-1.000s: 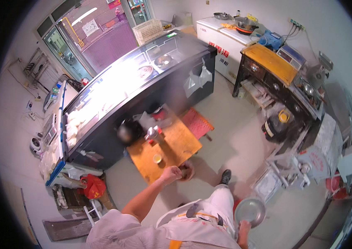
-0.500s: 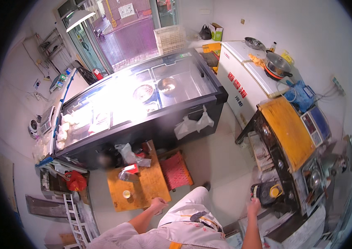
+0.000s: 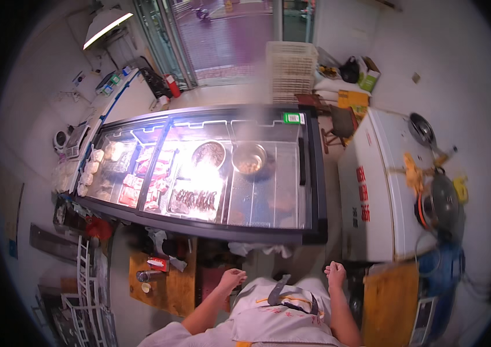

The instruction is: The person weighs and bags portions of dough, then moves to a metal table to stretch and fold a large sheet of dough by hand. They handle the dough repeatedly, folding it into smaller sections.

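Note:
My left hand point(image 3: 232, 279) hangs in front of my white apron point(image 3: 274, 324), fingers loosely bent and a little apart, nothing seen in it. A wooden low table point(image 3: 170, 292) is to its left. On my other side, my right hand point(image 3: 334, 274) is raised with its fingers curled in and holds nothing I can see. Beyond both hands stands a long glass-topped display freezer point(image 3: 222, 226). Inside are a metal bowl point(image 3: 249, 158), another bowl of pale food point(image 3: 208, 155), a tray of dark food point(image 3: 193, 199) and packs of red meat point(image 3: 133, 188).
To the right is a white chest freezer point(image 3: 375, 191) bearing a lidded pot point(image 3: 439, 202). A wooden board point(image 3: 390, 303) lies nearer me. White crates point(image 3: 292, 72) stack near the glass door. A white ladder point(image 3: 83, 277) leans on the left; the table carries a jar point(image 3: 143, 276) and a cup point(image 3: 146, 287).
My view has turned to the right and toward the display freezer. My right hand has risen away from the black container with a yellow cap. My left hand stays near my front.

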The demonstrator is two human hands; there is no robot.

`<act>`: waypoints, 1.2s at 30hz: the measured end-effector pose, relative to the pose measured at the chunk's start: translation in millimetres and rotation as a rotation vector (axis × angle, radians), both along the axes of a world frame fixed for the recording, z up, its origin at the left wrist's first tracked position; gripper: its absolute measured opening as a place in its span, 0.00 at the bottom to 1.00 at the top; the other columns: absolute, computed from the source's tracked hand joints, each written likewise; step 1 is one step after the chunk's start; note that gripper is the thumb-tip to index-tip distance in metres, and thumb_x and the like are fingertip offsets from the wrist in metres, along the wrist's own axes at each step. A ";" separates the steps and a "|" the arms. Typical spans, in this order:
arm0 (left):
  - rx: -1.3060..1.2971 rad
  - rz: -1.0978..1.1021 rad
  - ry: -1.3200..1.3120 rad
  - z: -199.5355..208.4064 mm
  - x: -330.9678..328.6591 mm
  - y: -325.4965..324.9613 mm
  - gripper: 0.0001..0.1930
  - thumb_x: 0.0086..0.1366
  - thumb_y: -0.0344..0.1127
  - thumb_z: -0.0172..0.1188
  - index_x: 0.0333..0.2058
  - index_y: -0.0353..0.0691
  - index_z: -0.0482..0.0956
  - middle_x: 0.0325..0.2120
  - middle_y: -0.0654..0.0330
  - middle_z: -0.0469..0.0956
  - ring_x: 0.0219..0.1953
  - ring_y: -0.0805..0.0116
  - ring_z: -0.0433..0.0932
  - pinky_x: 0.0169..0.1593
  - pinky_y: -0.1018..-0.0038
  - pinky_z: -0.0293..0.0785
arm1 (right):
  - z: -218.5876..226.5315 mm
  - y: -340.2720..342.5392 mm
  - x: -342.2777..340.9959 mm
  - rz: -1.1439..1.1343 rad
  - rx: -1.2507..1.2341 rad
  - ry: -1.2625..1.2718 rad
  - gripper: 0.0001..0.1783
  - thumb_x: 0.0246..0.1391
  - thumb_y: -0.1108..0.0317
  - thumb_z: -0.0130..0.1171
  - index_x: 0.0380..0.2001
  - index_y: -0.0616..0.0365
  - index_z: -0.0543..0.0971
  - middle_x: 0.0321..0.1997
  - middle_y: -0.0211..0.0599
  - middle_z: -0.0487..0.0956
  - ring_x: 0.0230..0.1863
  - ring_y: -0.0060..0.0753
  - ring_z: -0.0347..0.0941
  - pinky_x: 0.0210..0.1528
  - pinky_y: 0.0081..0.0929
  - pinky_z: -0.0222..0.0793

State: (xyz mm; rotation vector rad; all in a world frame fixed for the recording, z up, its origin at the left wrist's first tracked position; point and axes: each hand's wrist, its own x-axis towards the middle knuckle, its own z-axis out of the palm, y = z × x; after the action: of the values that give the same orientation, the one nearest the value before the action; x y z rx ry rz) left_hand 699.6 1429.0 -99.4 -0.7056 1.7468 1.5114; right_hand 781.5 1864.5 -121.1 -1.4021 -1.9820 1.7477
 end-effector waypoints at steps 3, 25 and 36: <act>0.114 0.101 0.008 32.6 -49.8 73.7 0.18 0.70 0.48 0.70 0.46 0.39 0.84 0.38 0.63 0.85 0.40 0.73 0.82 0.45 0.73 0.77 | -9.6 69.2 -113.1 0.061 -0.179 -0.079 0.18 0.69 0.56 0.59 0.40 0.62 0.83 0.33 0.38 0.86 0.27 0.25 0.81 0.31 0.28 0.76; -0.351 1.350 -0.098 17.0 -139.8 306.1 0.12 0.70 0.28 0.66 0.50 0.39 0.79 0.34 0.64 0.80 0.33 0.69 0.80 0.36 0.67 0.80 | -77.0 341.1 -657.9 0.824 -0.030 -0.381 0.11 0.67 0.68 0.60 0.47 0.63 0.79 0.38 0.38 0.83 0.28 0.29 0.83 0.28 0.28 0.77; -1.767 0.668 -0.088 50.8 -311.9 278.8 0.14 0.64 0.26 0.67 0.49 0.32 0.84 0.39 0.41 0.84 0.39 0.45 0.84 0.47 0.55 0.81 | -42.8 435.7 -963.2 0.830 0.355 -0.144 0.15 0.59 0.63 0.69 0.43 0.62 0.80 0.39 0.39 0.86 0.34 0.35 0.84 0.40 0.35 0.81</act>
State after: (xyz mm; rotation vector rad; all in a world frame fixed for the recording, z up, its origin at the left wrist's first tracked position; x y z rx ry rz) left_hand 387.7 1707.8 -48.6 -2.2300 2.5843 -0.2721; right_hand -181.8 2300.2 -163.9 -0.6264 -3.0420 1.3982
